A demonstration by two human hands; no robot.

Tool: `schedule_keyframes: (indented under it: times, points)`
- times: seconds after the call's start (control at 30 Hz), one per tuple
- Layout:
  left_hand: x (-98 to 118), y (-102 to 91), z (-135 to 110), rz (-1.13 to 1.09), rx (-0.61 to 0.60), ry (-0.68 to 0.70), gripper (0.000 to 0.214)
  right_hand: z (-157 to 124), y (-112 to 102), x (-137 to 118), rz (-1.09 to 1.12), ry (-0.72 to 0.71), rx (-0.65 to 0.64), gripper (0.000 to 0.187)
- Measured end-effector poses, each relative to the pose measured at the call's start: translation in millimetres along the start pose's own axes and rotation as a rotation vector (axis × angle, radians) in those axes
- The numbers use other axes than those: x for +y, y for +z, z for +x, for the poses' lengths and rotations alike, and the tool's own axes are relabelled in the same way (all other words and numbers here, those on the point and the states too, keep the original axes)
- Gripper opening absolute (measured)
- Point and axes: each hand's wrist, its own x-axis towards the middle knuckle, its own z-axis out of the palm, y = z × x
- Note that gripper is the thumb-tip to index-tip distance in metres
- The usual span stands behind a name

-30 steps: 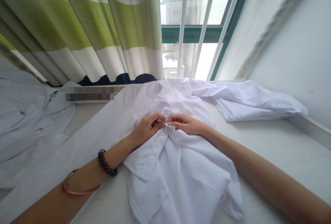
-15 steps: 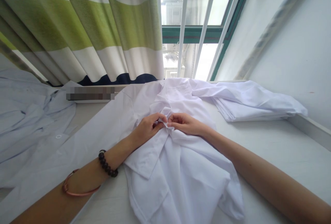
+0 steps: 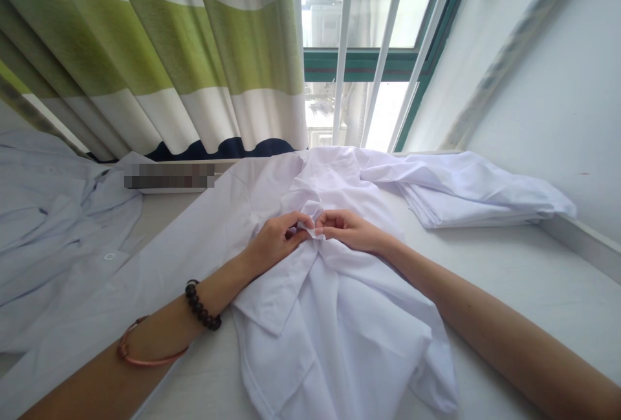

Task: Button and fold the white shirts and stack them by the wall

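Note:
A white shirt [image 3: 334, 316] lies spread and rumpled on the white table [image 3: 524, 277], collar end toward me. My left hand [image 3: 276, 242] and my right hand [image 3: 347, 229] meet at the shirt's middle front. Both pinch the fabric edge between thumb and fingers, fingertips almost touching each other. A dark bead bracelet [image 3: 201, 307] and a copper bangle [image 3: 145, 349] sit on my left forearm.
A stack of folded white garments [image 3: 475, 193] lies at the back right by the wall. Pale blue shirts [image 3: 53, 213] are heaped at the left. A striped green and white curtain [image 3: 160, 51] and a barred window [image 3: 369, 51] stand behind the table.
My hands stay pinched on the shirt front; the fingers shift only slightly, with the small fold of fabric between them moving a little.

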Motion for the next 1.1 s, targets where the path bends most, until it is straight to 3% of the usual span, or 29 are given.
schedule_keyframes:
  times: [0.37,0.53,0.7,0.87,1.0,1.1]
  points:
    - [2,1.8,-3,0.151,0.056,0.195,0.007,-2,-5,-3,0.017,0.096,-0.038,0.026]
    - [0,1.1,-2,0.118,0.019,0.212,0.009,0,-3,-3,-0.156,-0.004,-0.006,0.018]
    - [-1,0.6,-3,0.108,0.02,0.16,0.012,0,1,-7,-0.345,-0.055,-0.007,0.022]
    - [2,-2.1,-2,0.132,0.067,0.153,0.015,-2,4,-10,-0.377,-0.053,0.02,0.023]
    - [2,-3.3,-2,0.204,0.167,0.246,0.015,0,6,-10,-0.365,-0.042,0.072,0.022]
    - [5,-1.4,-5,0.184,0.127,0.288,0.012,0,10,-8,-0.373,-0.063,0.131,0.022]
